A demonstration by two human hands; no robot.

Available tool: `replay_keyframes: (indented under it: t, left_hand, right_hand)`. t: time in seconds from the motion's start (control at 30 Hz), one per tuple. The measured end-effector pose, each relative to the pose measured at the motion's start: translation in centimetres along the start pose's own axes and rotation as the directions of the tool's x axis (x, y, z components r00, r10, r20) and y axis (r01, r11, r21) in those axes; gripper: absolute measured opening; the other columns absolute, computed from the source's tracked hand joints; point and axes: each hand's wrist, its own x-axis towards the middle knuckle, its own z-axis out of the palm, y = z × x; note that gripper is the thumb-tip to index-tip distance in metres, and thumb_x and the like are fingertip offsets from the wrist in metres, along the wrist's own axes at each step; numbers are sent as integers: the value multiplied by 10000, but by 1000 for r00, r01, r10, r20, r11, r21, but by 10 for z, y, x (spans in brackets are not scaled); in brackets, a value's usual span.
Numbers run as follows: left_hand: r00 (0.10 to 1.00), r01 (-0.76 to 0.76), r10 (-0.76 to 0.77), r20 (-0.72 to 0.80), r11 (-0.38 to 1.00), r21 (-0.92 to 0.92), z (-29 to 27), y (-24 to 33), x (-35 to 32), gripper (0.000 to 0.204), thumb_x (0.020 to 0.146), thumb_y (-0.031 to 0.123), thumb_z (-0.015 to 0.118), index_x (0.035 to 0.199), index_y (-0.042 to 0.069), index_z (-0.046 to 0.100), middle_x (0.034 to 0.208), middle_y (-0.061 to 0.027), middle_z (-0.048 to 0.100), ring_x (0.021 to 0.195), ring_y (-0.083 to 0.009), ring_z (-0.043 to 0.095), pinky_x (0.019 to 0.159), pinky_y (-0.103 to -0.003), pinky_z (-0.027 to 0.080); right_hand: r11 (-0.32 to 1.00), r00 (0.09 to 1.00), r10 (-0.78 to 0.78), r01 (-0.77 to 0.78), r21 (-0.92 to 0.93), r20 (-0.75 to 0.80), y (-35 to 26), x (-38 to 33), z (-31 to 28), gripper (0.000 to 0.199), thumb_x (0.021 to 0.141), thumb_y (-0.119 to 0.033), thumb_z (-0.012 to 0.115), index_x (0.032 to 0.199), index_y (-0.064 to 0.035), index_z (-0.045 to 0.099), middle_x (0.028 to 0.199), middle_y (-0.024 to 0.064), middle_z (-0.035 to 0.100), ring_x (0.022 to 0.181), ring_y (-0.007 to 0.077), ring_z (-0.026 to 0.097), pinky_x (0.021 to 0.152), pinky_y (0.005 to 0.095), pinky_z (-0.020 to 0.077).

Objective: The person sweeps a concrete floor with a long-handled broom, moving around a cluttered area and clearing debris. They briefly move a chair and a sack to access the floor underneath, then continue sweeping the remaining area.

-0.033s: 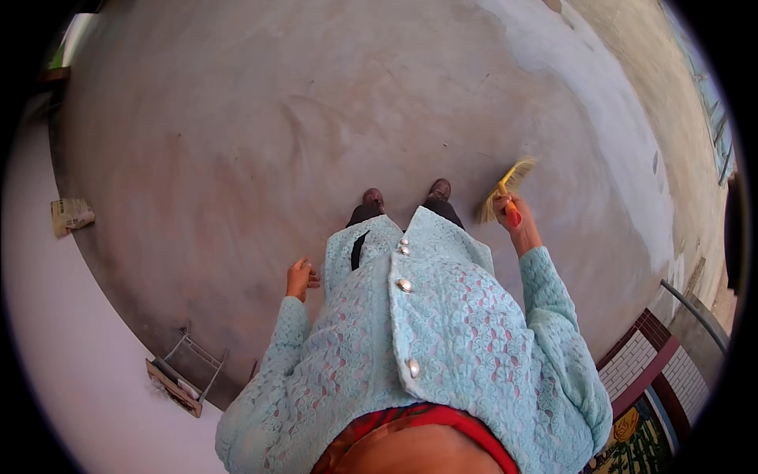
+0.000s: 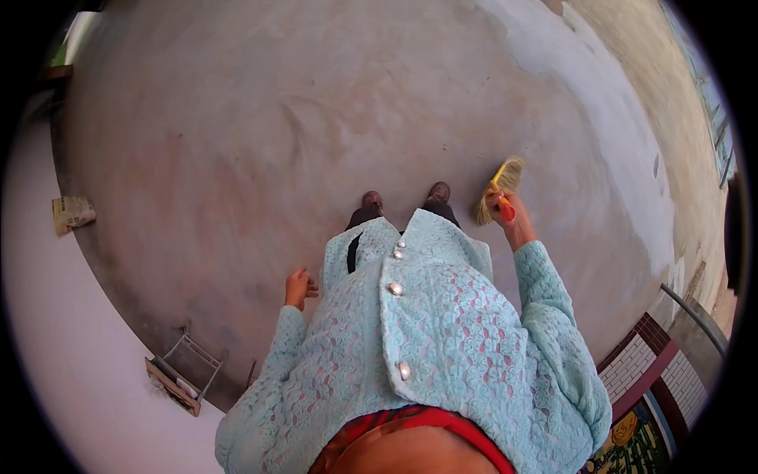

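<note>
a: what do you have on the head view right now?

b: i'm looking straight down over a pale blue lace jacket [image 2: 442,340] with pearly buttons, two dark shoes [image 2: 404,197] at the bottom of it, and a wide, dusty concrete floor [image 2: 260,134] all round. the right hand [image 2: 509,215] is out to the side with its grip wrapped tight around a small hand broom [image 2: 499,189] — orange and yellow handle in the fist, straw bristles fanned out just past the right shoe.

a: why held like that?

b: my guess is the short handle forces it: the fist sits close to the bristles, and the arm is stretched forward and low so the straw can reach the floor. i can't tell whether the bristle tips actually touch the concrete.

a: and the left?

b: the left hand [image 2: 298,286] hangs by the hip, fingers loosely curled, nothing in it — it looks like it's simply kept out of the way.

a: anything else around?

b: a low metal rack [image 2: 183,373] lies at the floor's edge on the lower left, a folded paper or cloth scrap [image 2: 73,213] on the pale ledge further left, and a brick-patterned wall [image 2: 643,359] with a railing on the right.
</note>
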Motion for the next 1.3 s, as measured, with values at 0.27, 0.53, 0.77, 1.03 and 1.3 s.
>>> replay_keyframes:
  t: [0.27,0.53,0.77,1.03,1.3]
  left_hand:
    - [998,-60,63,-9,980,188,19,-96,21,405,800,130,438,1191,27,441,710,-91,545,528,-175,537,479,-280,431]
    - [999,-42,42,15,999,-31,79,72,3,465,795,121,443,1236,-2,359,673,-61,498,513,-162,530,428,-284,472]
    - [997,-47,46,-69,999,-1,76,94,-19,456,800,107,426,1243,16,359,668,-65,488,524,-172,536,442,-299,475]
    - [977,60,-58,-203,998,2,83,52,-63,292,794,125,435,1064,30,493,652,-87,498,527,-201,536,452,-317,474]
    - [969,217,-227,-102,971,-102,118,74,-16,152,793,130,436,872,15,497,600,-81,485,504,-223,536,447,-358,483]
  right_hand:
    - [916,961,243,-183,-356,133,58,28,66,227,718,32,437,893,-61,324,646,56,421,438,96,409,370,192,387]
    - [934,896,89,77,-349,435,-48,-125,44,479,721,53,422,1174,-35,292,728,65,421,450,38,366,373,146,356]
    - [759,906,-273,410,-506,324,-120,-160,27,488,706,75,395,1159,-89,319,705,73,444,451,60,397,385,169,386]
    - [869,976,-217,202,-452,19,-220,-11,79,155,719,8,425,841,-42,345,595,39,443,432,96,432,370,190,423]
    - [661,994,51,40,-750,98,-58,43,214,288,722,35,428,989,-39,353,645,23,413,442,52,376,362,153,345]
